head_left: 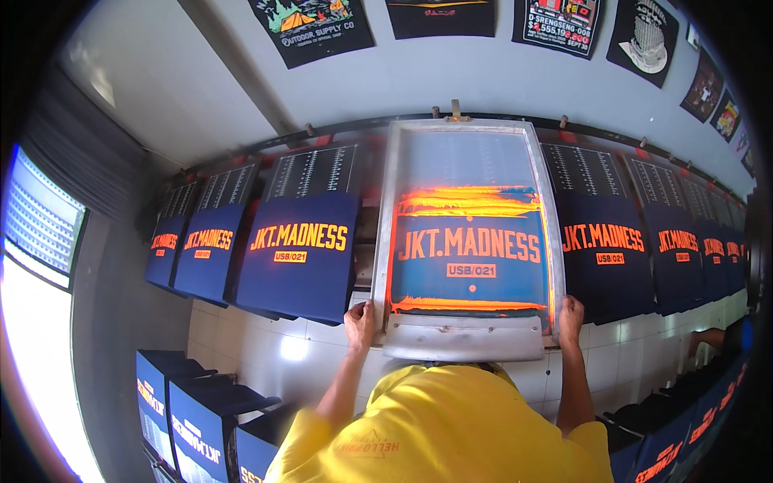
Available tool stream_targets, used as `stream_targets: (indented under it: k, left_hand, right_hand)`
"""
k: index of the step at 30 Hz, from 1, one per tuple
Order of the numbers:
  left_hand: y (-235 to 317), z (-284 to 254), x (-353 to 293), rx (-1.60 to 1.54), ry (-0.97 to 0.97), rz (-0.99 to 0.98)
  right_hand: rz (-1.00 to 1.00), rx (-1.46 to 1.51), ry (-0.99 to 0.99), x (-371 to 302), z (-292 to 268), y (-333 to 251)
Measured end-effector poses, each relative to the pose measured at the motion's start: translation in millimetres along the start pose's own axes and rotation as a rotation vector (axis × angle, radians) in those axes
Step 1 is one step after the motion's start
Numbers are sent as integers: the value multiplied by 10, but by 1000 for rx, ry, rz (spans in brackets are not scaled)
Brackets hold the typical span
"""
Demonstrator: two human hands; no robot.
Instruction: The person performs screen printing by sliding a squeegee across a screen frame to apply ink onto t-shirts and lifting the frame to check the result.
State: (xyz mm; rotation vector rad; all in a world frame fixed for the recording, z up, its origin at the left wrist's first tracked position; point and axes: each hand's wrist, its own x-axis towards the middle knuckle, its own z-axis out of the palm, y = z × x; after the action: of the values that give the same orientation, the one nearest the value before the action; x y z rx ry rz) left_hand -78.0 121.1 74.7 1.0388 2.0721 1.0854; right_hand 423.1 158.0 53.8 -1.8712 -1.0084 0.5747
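A metal-edged screen printing frame point(388, 217) lies in front of me over a board of the press. Its mesh carries lettering, with a streaky band of orange ink point(475, 201) above and a thinner orange line below. My left hand point(360, 324) is closed round the frame's near left corner. At the near right corner my right hand point(571, 315) grips the frame too, its fingers partly hidden. Across the near end, between my hands, sits a wide grey metal plate point(463, 338) with bolts, close to my yellow shirt.
Navy shirts with orange lettering lie on boards to the left point(294, 266) and right point(609, 266). More printed shirts point(197, 435) stand behind me on both sides. Another person's arm point(707, 341) shows at the far right. Printed dark cloths hang on the wall.
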Motion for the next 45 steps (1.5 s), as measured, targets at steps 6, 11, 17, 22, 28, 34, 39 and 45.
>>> stream_targets:
  k: [6,11,17,22,28,34,39,45]
  left_hand:
    - [152,186,-60,-38,39,-70]
    - [101,137,-100,37,53,-55]
    - [53,-167,-101,17,84,-78]
    - [-107,-279,-64,78,49,-78]
    - [-126,-457,-110,40,53,-96]
    - [-155,-549,-77,60,68,-84]
    - [-161,-606,-11,64,64,-59]
    - [-159,-720,3,84,70,-55]
  right_hand:
    - [-32,-7,-88,219,66,39]
    - [23,-172,-237,361,84,142]
    - [-9,-74,-144,12,98,26]
    - [5,-10,-66,-215,147,-47]
    - [66,-33,-191,-311,135,-80]
    - [42,-101,-199,-341,152,13]
    - [97,-103,-204,-382,184,-18]
    - [105,-67,-140,-591,247,-303]
